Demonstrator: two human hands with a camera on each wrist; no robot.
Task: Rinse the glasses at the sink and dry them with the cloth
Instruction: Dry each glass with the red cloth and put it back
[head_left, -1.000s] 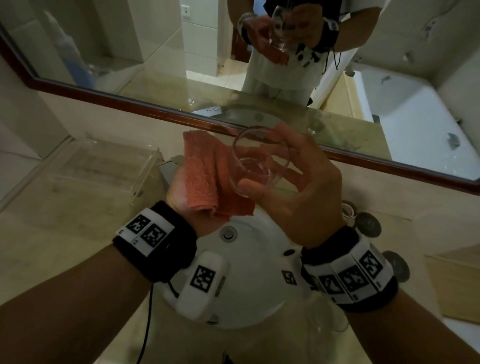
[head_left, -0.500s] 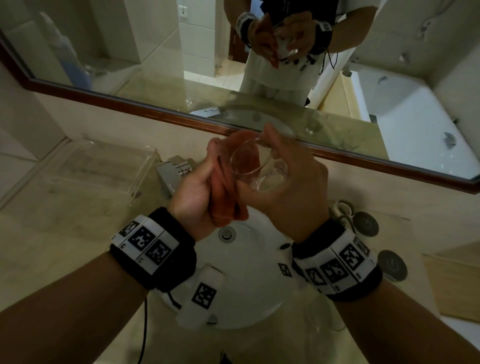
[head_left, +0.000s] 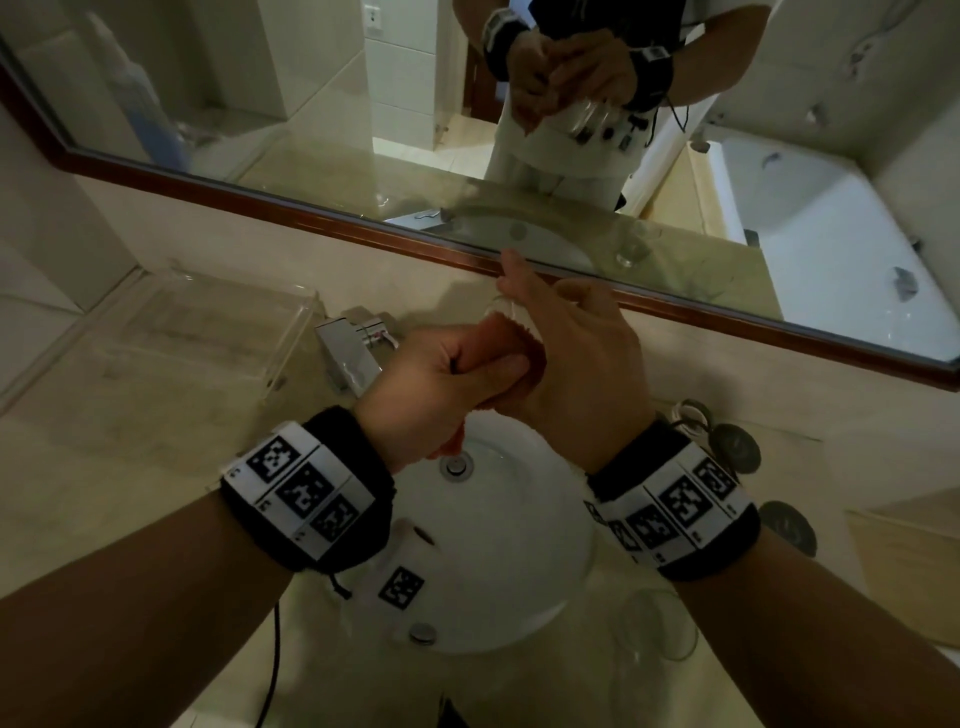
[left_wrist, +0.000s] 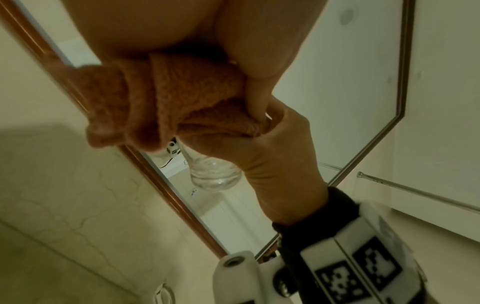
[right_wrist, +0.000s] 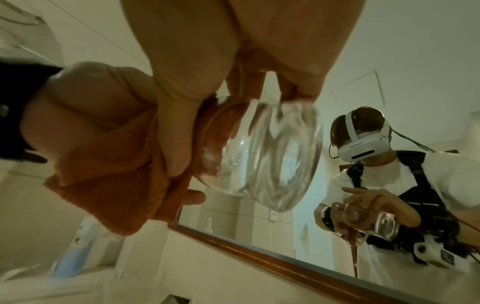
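Glass (right_wrist: 270, 156): clear tumbler, held tilted above the white sink basin (head_left: 524, 561), in front of the mirror (head_left: 571, 171). Right hand (head_left: 576, 358): fingers curled round the glass wall, thumb against its side; grip is firm. Left hand (head_left: 441, 384): fingers and thumb closed on the bunched orange cloth (left_wrist: 166, 107), with one end of the cloth pushed into the mouth of the glass. Chrome faucet (head_left: 353, 348): on the counter at the far left of the basin. Second glass (head_left: 654, 629): standing on the counter, near right of the basin. Clear plastic tray (head_left: 171, 332): far left on the counter.
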